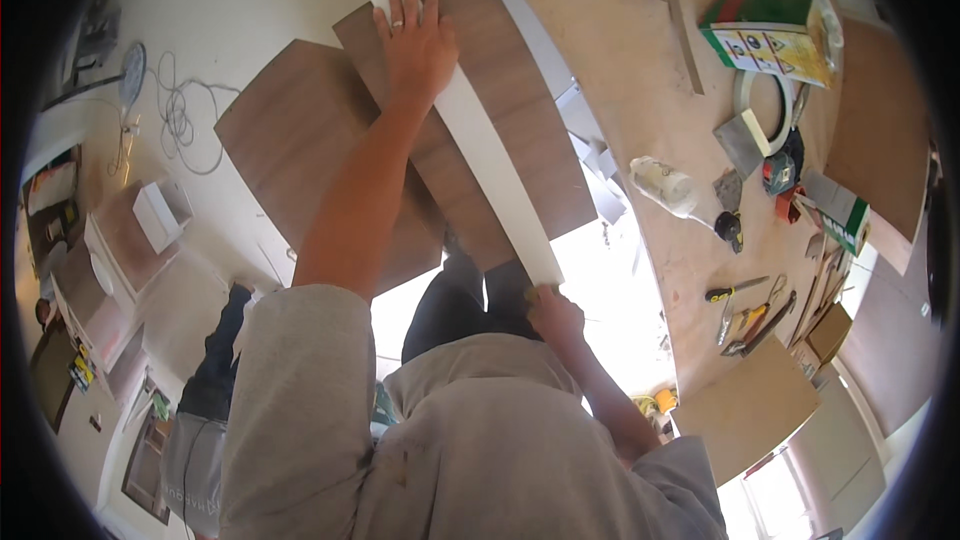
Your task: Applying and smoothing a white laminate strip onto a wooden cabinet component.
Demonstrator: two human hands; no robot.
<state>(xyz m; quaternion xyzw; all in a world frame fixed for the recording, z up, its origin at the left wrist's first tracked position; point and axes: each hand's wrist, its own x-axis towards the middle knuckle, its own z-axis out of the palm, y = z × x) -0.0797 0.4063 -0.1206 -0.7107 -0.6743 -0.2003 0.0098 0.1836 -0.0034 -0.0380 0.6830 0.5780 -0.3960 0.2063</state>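
Observation:
A long white strip (497, 169) lies slantwise across a brown wood-grain panel (540, 125). Near its far end my left hand (420, 55) presses on top, fingers stretched out and a ring on one of them. My right hand (557, 316) is closed around the strip's near end, just past the panel's near edge; its fingertips are partly hidden. To the left, a second brown panel (300, 155) sits partly under the first.
A plywood worktop (600, 30) at the right bears a green-and-white box (765, 25), a tape roll (740, 95), a white bottle (662, 186), a screwdriver (735, 289) and other tools. A coiled cable (180, 120) lies on the floor at left. Another person (195, 450) is at lower left.

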